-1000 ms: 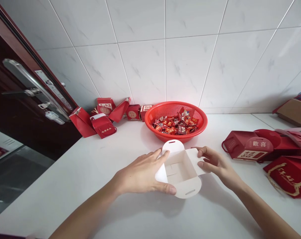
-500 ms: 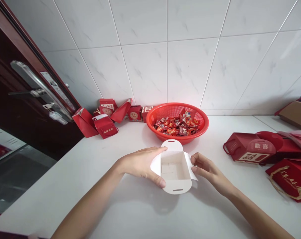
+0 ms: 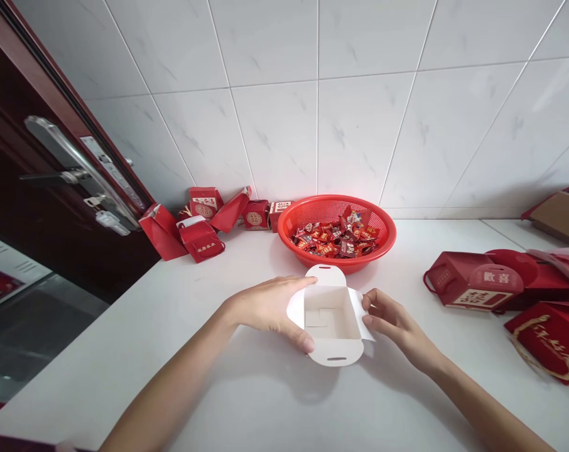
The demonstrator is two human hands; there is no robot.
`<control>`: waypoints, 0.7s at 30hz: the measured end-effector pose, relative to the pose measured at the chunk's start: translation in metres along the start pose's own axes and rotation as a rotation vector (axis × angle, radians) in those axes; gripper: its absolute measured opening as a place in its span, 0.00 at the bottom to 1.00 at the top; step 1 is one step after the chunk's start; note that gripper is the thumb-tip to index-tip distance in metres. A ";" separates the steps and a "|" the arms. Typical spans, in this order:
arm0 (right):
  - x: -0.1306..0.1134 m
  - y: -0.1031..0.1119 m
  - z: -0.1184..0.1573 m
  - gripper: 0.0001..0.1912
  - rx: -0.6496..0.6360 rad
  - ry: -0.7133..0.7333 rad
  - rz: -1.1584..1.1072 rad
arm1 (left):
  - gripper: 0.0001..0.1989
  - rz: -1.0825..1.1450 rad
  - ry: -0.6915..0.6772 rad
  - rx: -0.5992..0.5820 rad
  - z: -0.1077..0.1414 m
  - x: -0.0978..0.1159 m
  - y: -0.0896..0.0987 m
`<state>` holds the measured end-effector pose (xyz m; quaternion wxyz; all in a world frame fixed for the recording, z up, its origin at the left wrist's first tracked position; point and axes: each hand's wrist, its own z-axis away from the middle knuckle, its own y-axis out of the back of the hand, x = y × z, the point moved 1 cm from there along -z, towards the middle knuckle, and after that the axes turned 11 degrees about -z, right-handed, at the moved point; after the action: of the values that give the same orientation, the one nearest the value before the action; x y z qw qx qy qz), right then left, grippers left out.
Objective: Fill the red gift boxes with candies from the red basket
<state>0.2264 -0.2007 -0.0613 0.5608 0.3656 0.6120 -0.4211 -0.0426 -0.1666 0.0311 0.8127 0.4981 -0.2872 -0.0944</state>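
Observation:
An opened box (image 3: 331,314) with a white inside stands on the white table, its flaps spread outward and nothing in it. My left hand (image 3: 272,309) holds the box's left side, thumb at the near corner and fingers at the far one. Thumb and fingers of my right hand (image 3: 392,323) pinch the right flap. Just beyond the box is a red plastic basket (image 3: 291,242) with many small wrapped candies (image 3: 334,238) in it.
Several red boxes (image 3: 202,238) stand against the tiled wall at the back left. More red gift boxes (image 3: 473,280) lie at the right, with a brown carton (image 3: 560,216) behind them. A dark door with a metal handle (image 3: 72,169) is beyond the table's left edge.

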 end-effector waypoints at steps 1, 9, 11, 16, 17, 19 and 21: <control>0.000 0.000 0.000 0.21 0.019 0.009 -0.002 | 0.56 0.001 0.018 0.005 -0.002 -0.001 -0.001; 0.002 0.009 -0.001 0.19 0.204 0.152 -0.011 | 0.58 0.054 -0.014 0.081 -0.005 -0.001 -0.005; 0.002 0.013 0.000 0.18 0.238 0.207 -0.007 | 0.57 0.062 -0.017 0.120 -0.001 0.000 -0.003; 0.002 0.018 0.003 0.18 0.237 0.299 0.013 | 0.50 0.069 -0.017 0.182 0.004 0.003 0.003; 0.001 0.018 0.003 0.18 0.231 0.316 0.011 | 0.49 0.068 -0.021 0.190 0.005 0.003 0.003; 0.001 0.018 0.003 0.17 0.215 0.351 -0.006 | 0.46 0.070 -0.029 0.208 0.005 0.003 0.003; 0.001 0.017 0.003 0.17 0.204 0.385 -0.038 | 0.43 0.080 -0.031 0.227 0.005 0.003 0.003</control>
<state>0.2432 -0.1973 -0.0642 0.3859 0.4825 0.6686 -0.4137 -0.0433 -0.1706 0.0365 0.7495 0.5736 -0.3284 -0.0363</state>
